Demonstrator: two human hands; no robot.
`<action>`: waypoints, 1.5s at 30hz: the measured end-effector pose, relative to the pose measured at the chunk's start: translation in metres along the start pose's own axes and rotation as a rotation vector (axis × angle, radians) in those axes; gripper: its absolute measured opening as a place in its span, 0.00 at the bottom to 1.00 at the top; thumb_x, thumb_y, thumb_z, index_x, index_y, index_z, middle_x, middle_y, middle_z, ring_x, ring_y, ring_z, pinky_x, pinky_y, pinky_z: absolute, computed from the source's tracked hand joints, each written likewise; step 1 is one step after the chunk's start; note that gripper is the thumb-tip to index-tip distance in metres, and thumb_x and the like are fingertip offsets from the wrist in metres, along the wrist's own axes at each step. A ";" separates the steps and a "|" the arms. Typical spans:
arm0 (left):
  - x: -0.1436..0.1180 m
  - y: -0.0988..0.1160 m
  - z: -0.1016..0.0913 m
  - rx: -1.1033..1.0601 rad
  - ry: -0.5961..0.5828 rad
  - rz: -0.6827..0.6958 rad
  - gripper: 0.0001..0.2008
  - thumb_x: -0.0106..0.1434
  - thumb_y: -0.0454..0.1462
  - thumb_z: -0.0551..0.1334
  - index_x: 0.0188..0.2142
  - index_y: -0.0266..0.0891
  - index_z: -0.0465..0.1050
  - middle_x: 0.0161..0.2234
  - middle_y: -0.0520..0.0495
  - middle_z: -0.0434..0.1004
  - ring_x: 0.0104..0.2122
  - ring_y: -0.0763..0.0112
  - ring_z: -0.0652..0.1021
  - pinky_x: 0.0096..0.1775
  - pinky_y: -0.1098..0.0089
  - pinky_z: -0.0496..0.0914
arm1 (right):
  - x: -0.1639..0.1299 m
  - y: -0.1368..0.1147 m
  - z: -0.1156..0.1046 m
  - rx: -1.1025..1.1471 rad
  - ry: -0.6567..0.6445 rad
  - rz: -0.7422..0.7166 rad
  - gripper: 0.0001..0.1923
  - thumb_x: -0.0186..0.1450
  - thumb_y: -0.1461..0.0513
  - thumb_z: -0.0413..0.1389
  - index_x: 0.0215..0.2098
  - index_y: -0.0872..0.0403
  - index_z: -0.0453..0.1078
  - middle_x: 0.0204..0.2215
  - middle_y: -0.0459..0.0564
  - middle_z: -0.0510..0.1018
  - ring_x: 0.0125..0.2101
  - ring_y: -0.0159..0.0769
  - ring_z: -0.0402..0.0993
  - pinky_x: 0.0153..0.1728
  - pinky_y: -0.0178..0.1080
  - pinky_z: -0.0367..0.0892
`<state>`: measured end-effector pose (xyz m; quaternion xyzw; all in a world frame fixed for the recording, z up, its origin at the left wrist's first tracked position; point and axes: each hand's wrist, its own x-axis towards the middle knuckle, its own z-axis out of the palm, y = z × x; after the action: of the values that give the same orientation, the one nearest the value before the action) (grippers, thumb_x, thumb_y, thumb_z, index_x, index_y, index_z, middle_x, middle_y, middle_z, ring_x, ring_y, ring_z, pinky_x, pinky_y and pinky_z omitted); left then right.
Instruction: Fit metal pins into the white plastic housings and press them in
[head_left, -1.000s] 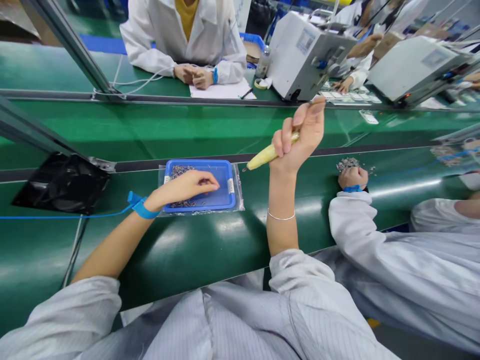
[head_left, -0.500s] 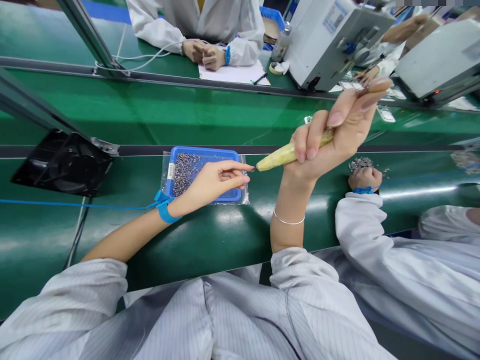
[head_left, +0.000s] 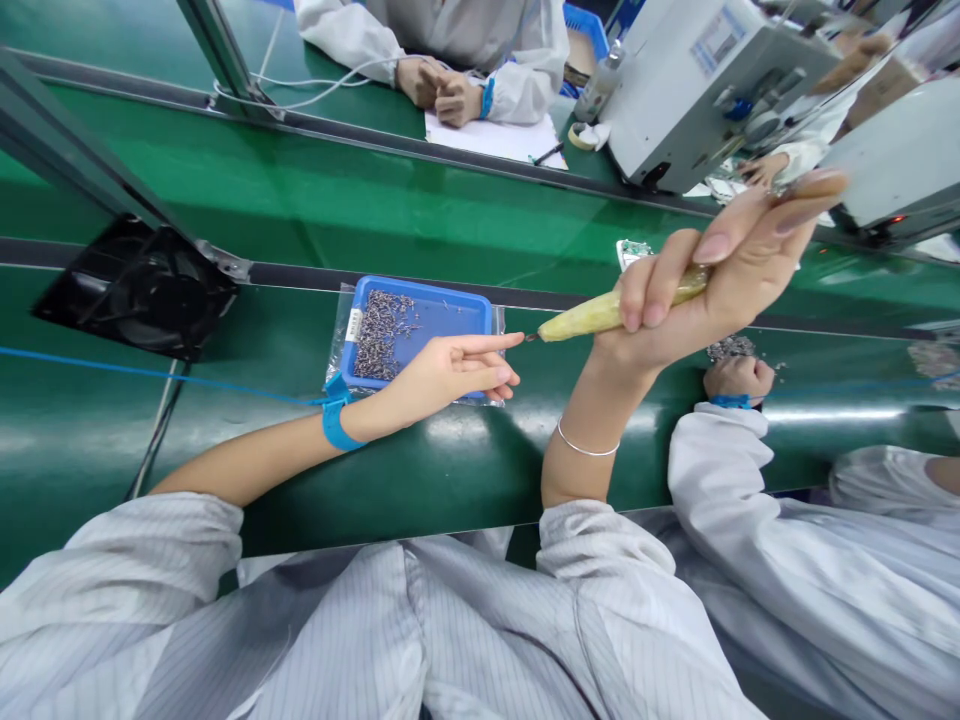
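Observation:
My right hand (head_left: 705, 290) is raised, its fingers wrapped round a pale yellow, tapered tool (head_left: 583, 317) whose narrow end points left. A tiny dark tip or piece (head_left: 532, 337) shows at that narrow end; its kind is too small to tell. My left hand (head_left: 442, 380) has its index finger stretched out to this tip, apparently touching it, with the thumb apart and the other fingers loosely bent. Behind the left hand lies a blue tray (head_left: 442, 290) on a clear plastic bag. Small metal screw-like parts (head_left: 379, 335) are heaped in its left half.
A black fan (head_left: 142, 290) stands at the left under a metal post. A blue strap cord (head_left: 150, 375) runs from my left wrist. On the right, a co-worker's fist (head_left: 739, 378) rests beside a heap of small parts. A circuit board (head_left: 632, 252) lies behind my right hand.
The view has shifted slightly. Both hands and the yellow tool appear a little farther right, the index finger still at the tool's tip. More of the circuit board shows.

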<state>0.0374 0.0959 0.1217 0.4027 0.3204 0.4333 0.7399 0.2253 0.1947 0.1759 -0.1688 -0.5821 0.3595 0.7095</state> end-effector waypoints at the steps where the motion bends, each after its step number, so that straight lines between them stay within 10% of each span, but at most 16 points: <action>1: 0.000 0.000 0.000 -0.004 -0.006 -0.005 0.28 0.59 0.34 0.70 0.59 0.30 0.71 0.35 0.45 0.83 0.31 0.74 0.81 0.38 0.70 0.77 | 0.001 0.003 -0.005 -0.059 0.011 0.022 0.12 0.74 0.54 0.45 0.52 0.42 0.65 0.29 0.40 0.64 0.15 0.17 0.61 0.17 0.25 0.59; 13: -0.002 -0.002 0.001 -0.290 -0.103 -0.128 0.34 0.62 0.34 0.66 0.66 0.25 0.61 0.27 0.46 0.80 0.25 0.73 0.80 0.31 0.73 0.74 | -0.003 -0.005 0.027 0.023 0.144 -0.036 0.05 0.73 0.58 0.48 0.42 0.46 0.65 0.24 0.38 0.60 0.10 0.15 0.47 0.11 0.23 0.48; 22: 0.008 -0.016 -0.018 -0.388 -0.257 -0.168 0.32 0.75 0.52 0.48 0.67 0.31 0.60 0.09 0.61 0.53 0.09 0.78 0.46 0.15 0.76 0.46 | 0.000 -0.003 0.032 0.116 0.147 0.048 0.10 0.66 0.55 0.61 0.35 0.51 0.66 0.20 0.35 0.66 0.07 0.19 0.49 0.04 0.25 0.48; 45: 0.014 -0.027 -0.031 -0.335 -0.240 -0.168 0.32 0.71 0.55 0.56 0.64 0.35 0.67 0.08 0.62 0.49 0.09 0.80 0.44 0.13 0.79 0.48 | -0.005 0.001 0.029 0.200 0.100 0.165 0.12 0.67 0.53 0.60 0.35 0.52 0.67 0.19 0.36 0.69 0.08 0.16 0.48 0.07 0.22 0.50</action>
<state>0.0281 0.1099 0.0820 0.2947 0.1859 0.3662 0.8628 0.1967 0.1865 0.1790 -0.1620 -0.4913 0.4639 0.7191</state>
